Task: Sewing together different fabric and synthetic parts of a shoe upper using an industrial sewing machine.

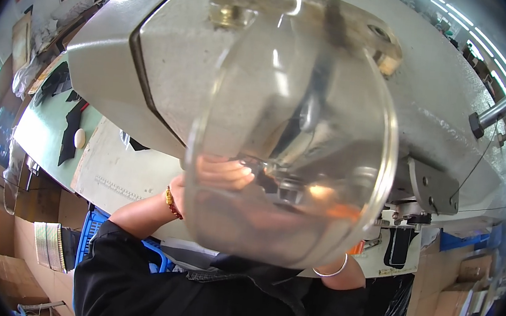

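Note:
A clear, curved plastic guard on a grey sewing machine fills the middle of the view. Through it I see my left hand, its fingers stretched out side by side and pointing toward the metal parts around the needle area. What lies beneath those fingers is blurred. My right wrist, with a white bangle, comes up from the lower right. Behind the guard's hazy lower edge, my right hand is smeared, and its fingers do not show clearly. An orange patch shows near it.
Left of the machine, a pale worktable carries black cut pieces and a white oval object. A blue plastic crate stands below. Dark panels lie at the right; cardboard boxes stand beyond.

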`<state>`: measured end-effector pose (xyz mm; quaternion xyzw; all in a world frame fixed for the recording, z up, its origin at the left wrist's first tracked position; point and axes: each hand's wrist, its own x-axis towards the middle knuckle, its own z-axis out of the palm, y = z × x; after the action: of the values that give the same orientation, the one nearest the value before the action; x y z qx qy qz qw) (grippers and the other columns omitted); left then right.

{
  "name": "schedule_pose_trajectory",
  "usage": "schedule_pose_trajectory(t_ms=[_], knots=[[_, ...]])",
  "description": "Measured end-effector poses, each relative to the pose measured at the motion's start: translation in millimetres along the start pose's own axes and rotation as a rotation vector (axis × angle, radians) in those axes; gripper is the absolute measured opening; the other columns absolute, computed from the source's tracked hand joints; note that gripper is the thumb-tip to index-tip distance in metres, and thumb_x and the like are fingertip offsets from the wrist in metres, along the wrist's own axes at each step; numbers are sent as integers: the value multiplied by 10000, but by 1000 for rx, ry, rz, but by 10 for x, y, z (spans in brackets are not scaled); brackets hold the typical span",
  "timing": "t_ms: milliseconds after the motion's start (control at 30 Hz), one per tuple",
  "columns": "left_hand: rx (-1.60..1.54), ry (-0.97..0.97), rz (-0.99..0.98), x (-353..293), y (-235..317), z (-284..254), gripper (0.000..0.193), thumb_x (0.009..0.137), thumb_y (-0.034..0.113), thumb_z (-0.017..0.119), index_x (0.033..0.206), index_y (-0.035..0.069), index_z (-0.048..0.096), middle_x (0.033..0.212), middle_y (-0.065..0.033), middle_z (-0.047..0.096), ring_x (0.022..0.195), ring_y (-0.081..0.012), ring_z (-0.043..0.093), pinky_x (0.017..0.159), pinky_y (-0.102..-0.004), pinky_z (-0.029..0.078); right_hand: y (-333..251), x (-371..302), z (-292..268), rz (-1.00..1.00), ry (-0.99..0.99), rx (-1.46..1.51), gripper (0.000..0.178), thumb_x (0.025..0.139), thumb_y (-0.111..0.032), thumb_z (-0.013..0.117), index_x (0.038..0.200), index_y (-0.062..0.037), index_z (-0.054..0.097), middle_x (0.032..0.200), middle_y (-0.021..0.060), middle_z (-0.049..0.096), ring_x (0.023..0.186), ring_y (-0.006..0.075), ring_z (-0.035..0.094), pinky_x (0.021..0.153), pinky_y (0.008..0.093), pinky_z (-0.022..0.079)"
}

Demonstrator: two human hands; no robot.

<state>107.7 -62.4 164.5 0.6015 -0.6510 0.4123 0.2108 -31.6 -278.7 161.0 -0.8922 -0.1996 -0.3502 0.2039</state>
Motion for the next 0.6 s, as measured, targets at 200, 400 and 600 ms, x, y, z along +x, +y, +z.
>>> schedule_pose_trajectory(t_ms=[200,400,600], knots=[[68,43,107,-7,-45,62,160,762,151,614,874,160,727,921,-15,687,839,-173,622,783,-374,567,12,-24,25,27,-19,59,135,768,-146,683,828,-45,616,797,58,603,826,292,641,741,405,519],[150,105,97,-135,58,123,182,750,102,678,925,127,723,899,-14,656,850,-165,602,753,-350,567,22,-40,15,45,-38,104,107,779,-137,665,808,-48,614,775,63,598,819,287,644,715,405,524],[140,119,97,-119,43,124,232,696,95,754,925,113,719,858,-12,632,754,-158,611,677,-310,580,45,-4,-11,75,-82,141,99,801,-128,655,826,-38,622,761,95,597,757,291,633,658,398,506]])
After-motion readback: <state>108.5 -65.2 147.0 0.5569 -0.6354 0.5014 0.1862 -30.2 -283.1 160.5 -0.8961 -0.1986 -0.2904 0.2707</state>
